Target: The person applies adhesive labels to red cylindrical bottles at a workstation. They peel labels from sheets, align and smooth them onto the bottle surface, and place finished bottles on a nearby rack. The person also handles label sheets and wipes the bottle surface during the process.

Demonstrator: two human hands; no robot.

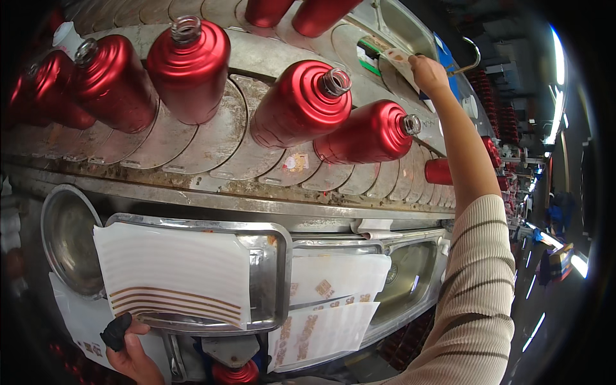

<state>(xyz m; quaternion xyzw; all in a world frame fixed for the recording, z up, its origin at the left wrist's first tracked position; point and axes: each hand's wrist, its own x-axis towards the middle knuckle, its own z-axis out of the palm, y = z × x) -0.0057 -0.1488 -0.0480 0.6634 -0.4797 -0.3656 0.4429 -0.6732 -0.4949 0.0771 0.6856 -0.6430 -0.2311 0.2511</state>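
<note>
Two things sat in our fingers in the head view: our left hand [136, 360] pinched a black pad [116, 332], and our right hand [428, 76] gripped the edge of a small printed sheet [396, 56], which jutted left of its fingertips. We judged the sheet light and easily creased, best held by an edge, and the pad soft.

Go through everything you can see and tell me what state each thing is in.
Left hand, pinching a small black piece.
Right hand, gripping a small pale printed sheet.
Metallic-red round-shouldered bottles, uncapped where necks show.
Rectangular silver metal tray, partly covered.
White brown-striped sheet, lying across the tray.
Brown-printed white sheets, overlapping.
Round silver metal bowl, uncovered.
Long white tube lights, lit.
</note>
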